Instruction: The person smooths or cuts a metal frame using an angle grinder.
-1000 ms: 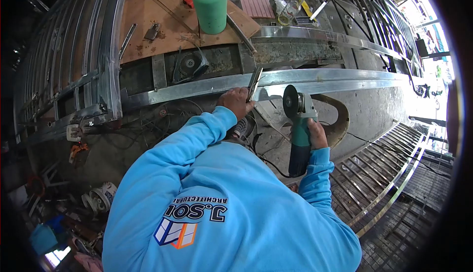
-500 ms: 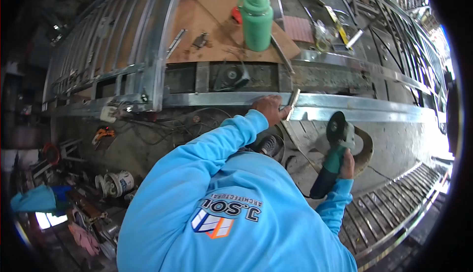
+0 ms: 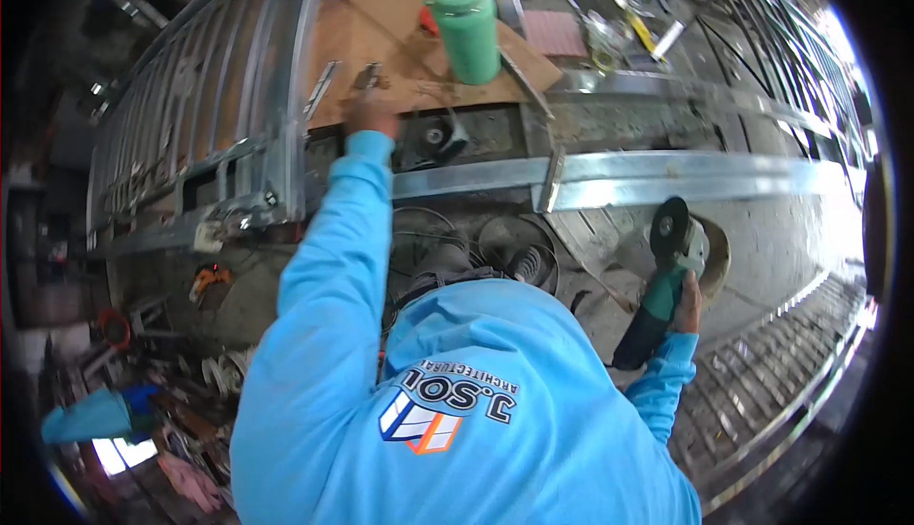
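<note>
My left hand (image 3: 371, 114) is stretched out over the brown board (image 3: 405, 25), just below a small dark metal piece (image 3: 369, 75). Its fingers are smeared by motion, so whether they touch the piece cannot be made out. Down at the right, my right hand (image 3: 687, 304) is wrapped round the body of a green angle grinder (image 3: 664, 287), whose dark disc (image 3: 670, 227) points up and away from me. A short flat metal bar (image 3: 552, 179) lies across the long shiny metal rail (image 3: 666, 182) in front of me.
A green bottle (image 3: 468, 35) stands on the board. Another grinder (image 3: 436, 137) lies behind the rail. Barred metal frames stand at left and right, and a metal grille (image 3: 762, 392) lies low at right. Cables (image 3: 428, 216) and an orange tool (image 3: 205, 280) are on the floor.
My left hand has left the short metal bar on the rail and swung forward and left over the board. The grinder in my right hand has shifted slightly right.
</note>
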Action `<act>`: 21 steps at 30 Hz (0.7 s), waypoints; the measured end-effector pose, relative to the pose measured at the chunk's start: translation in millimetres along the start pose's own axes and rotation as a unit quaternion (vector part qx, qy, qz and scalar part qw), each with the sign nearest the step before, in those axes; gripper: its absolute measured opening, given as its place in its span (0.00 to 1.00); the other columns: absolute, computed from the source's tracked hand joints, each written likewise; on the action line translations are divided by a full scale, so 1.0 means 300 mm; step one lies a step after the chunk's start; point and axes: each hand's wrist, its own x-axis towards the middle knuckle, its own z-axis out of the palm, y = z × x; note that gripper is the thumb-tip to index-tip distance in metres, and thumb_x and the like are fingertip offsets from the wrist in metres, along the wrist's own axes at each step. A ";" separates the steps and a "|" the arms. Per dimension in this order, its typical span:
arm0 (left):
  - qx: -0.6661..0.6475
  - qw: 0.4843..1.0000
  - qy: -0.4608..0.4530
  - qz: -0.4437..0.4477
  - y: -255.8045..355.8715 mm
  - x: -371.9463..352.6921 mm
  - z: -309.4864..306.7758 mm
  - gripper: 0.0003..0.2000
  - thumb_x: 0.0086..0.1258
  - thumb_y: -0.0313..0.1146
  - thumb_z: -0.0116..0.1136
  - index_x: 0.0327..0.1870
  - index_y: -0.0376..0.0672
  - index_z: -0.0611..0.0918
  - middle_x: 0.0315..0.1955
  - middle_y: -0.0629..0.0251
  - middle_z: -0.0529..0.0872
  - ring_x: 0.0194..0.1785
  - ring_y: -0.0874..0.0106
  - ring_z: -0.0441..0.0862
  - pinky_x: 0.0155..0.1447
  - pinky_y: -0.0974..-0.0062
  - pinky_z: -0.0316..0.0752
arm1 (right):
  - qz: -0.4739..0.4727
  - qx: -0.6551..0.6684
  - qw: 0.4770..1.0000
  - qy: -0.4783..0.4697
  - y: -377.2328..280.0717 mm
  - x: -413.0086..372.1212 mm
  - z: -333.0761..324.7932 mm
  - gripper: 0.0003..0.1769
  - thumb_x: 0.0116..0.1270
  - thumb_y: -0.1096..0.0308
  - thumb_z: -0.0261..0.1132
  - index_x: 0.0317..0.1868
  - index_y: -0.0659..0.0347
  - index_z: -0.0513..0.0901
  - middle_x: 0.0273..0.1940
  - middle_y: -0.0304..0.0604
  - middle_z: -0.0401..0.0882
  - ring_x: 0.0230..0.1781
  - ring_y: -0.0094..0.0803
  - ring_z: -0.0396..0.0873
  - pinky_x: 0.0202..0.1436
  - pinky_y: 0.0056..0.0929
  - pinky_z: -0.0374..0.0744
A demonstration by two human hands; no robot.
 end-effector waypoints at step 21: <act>-0.052 0.952 -0.293 0.065 0.779 -0.028 0.308 0.26 0.69 0.44 0.53 0.65 0.42 0.72 0.49 0.45 0.85 0.54 0.52 0.84 0.58 0.59 0.78 | -0.016 0.100 0.984 0.144 0.019 -0.325 0.306 0.42 0.58 0.36 0.71 0.53 0.70 0.76 0.36 0.52 0.82 0.31 0.40 0.85 0.33 0.36 0.85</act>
